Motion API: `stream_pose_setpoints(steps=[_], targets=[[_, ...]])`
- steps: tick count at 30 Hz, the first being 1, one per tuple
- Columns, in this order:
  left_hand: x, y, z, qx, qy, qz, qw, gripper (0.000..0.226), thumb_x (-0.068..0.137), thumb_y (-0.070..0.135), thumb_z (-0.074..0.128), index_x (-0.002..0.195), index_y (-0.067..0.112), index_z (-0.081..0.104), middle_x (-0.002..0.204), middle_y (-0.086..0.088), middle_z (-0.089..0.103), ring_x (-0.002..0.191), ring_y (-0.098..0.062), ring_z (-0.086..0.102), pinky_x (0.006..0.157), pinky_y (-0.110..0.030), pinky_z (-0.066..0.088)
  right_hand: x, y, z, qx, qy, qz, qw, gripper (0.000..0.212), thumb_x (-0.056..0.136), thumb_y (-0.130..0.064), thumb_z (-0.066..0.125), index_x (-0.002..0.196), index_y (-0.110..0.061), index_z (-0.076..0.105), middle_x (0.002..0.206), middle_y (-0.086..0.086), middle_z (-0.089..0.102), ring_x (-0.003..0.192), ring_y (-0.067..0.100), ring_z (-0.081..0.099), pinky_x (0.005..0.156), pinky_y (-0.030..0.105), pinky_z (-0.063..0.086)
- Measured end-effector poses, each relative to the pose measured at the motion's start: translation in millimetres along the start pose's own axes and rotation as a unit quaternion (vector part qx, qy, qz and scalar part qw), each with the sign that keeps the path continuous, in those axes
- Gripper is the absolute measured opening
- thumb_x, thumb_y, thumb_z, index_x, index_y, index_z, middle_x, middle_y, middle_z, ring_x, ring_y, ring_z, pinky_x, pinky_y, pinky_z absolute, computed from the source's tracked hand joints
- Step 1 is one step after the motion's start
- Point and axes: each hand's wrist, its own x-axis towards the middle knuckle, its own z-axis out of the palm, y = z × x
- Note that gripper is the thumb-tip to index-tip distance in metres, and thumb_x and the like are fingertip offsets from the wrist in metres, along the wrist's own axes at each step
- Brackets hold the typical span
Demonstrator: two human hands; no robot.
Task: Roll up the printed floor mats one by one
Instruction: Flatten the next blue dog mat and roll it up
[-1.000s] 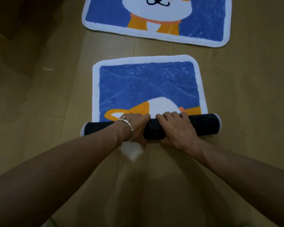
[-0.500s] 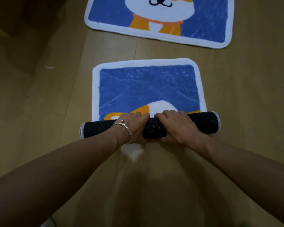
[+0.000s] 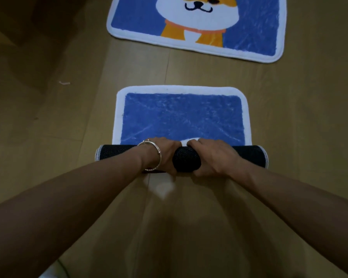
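A blue mat with a white border [image 3: 181, 115] lies flat on the wooden floor, its near part wound into a black dotted roll [image 3: 186, 161]. My left hand [image 3: 165, 153], with a silver bangle on the wrist, grips the roll left of centre. My right hand [image 3: 211, 157] grips it right of centre, fingers curled over the top. Only a sliver of white print shows above the roll. A second mat [image 3: 197, 27] with a printed orange and white dog lies flat further away.
Bare wooden floor [image 3: 68, 127] surrounds both mats. A small white scrap [image 3: 64, 83] lies on the floor to the left. A dark shadowed area fills the top left corner.
Both hands have pushed the roll away from me. The roll has grown thicker, and the orange and white print on the near mat has nearly vanished under it.
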Motion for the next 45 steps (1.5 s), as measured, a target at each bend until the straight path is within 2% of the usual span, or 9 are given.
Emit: stream_pose_setpoints(steps=[4,10,16,24,29,34,37,42,45], targets=[[-4.0,-0.6,3.5,-0.001,0.01,0.005,1.0,0.061,0.067,0.045,0.074,0.119,0.029,0.047,0.11,0.002,0.06,0.091,-0.019,0.059,0.069,-0.029,0.043,-2.6,-1.5,12.2,-0.054,0.047,-0.017,0.997,0.062,0.074,-0.046,0.067,0.124,-0.023,0.039,0.112,0.001,0.053,0.098,0.023,0.053,0.083,0.038,0.04],[-14.2,4.6,24.7,0.122,0.138,0.01,0.983,0.065,0.074,0.049,0.066,0.125,0.019,0.037,0.113,-0.004,0.051,0.099,-0.026,0.056,0.076,-0.037,0.042,14.5,1.8,-11.1,0.051,-0.094,0.015,0.994,0.053,0.066,-0.047,0.072,0.11,-0.031,0.046,0.093,-0.006,0.059,0.079,0.016,0.057,0.068,0.033,0.048],[2.3,-3.8,-4.9,0.006,0.026,0.008,1.0,0.057,0.063,0.05,0.076,0.107,0.026,0.049,0.099,0.0,0.062,0.08,-0.02,0.058,0.068,-0.03,0.046,-10.2,-3.5,9.7,-0.12,0.091,-0.013,0.988,0.074,0.075,-0.053,0.063,0.134,-0.022,0.032,0.119,0.004,0.049,0.102,0.025,0.05,0.088,0.039,0.036],[-12.7,-0.5,22.8,0.176,0.193,-0.003,0.965,0.073,0.078,0.044,0.063,0.136,0.018,0.027,0.118,-0.007,0.048,0.102,-0.029,0.053,0.08,-0.041,0.042,15.3,3.3,-19.6,0.009,-0.047,0.017,0.999,0.065,0.068,-0.047,0.072,0.121,-0.027,0.04,0.102,0.0,0.055,0.084,0.02,0.053,0.07,0.034,0.044],[3.8,-7.9,0.8,0.084,0.115,0.022,0.99,0.071,0.067,0.053,0.072,0.121,0.021,0.039,0.105,-0.003,0.058,0.091,-0.027,0.061,0.066,-0.033,0.045,-2.9,2.9,10.4,-0.147,0.105,0.003,0.984,0.083,0.076,-0.048,0.066,0.142,-0.021,0.023,0.125,0.006,0.047,0.108,0.029,0.049,0.096,0.042,0.034],[-6.9,-4.8,11.3,0.16,0.175,0.01,0.971,0.096,0.074,0.052,0.066,0.147,0.019,0.012,0.127,-0.007,0.045,0.11,-0.029,0.051,0.084,-0.038,0.042,10.7,5.7,-10.6,-0.072,0.033,0.012,0.997,0.073,0.071,-0.046,0.071,0.13,-0.025,0.035,0.113,0.003,0.053,0.097,0.026,0.055,0.08,0.039,0.042],[-8.5,-3.1,10.4,0.16,0.17,0.004,0.972,0.081,0.073,0.053,0.065,0.136,0.017,0.03,0.118,-0.007,0.051,0.102,-0.028,0.054,0.082,-0.039,0.044,19.7,7.4,-25.9,0.012,-0.071,0.02,0.997,0.07,0.066,-0.046,0.075,0.124,-0.029,0.039,0.106,-0.001,0.057,0.091,0.021,0.057,0.076,0.037,0.048],[6.6,-11.7,-14.3,0.056,0.055,0.006,0.997,0.068,0.059,0.055,0.076,0.112,0.026,0.046,0.101,0.001,0.062,0.086,-0.022,0.061,0.072,-0.031,0.048,8.0,6.6,-12.5,-0.073,0.038,0.003,0.997,0.097,0.063,-0.063,0.073,0.14,-0.027,0.027,0.124,0.001,0.047,0.111,0.025,0.048,0.093,0.041,0.038],[5.4,-12.2,-12.4,0.023,0.058,0.012,0.998,0.071,0.058,0.055,0.077,0.116,0.027,0.046,0.109,0.003,0.06,0.092,-0.019,0.059,0.075,-0.031,0.047,11.6,6.7,-13.7,-0.055,0.044,0.004,0.998,0.075,0.066,-0.057,0.072,0.125,-0.026,0.039,0.113,0.001,0.054,0.099,0.024,0.054,0.08,0.036,0.039]])
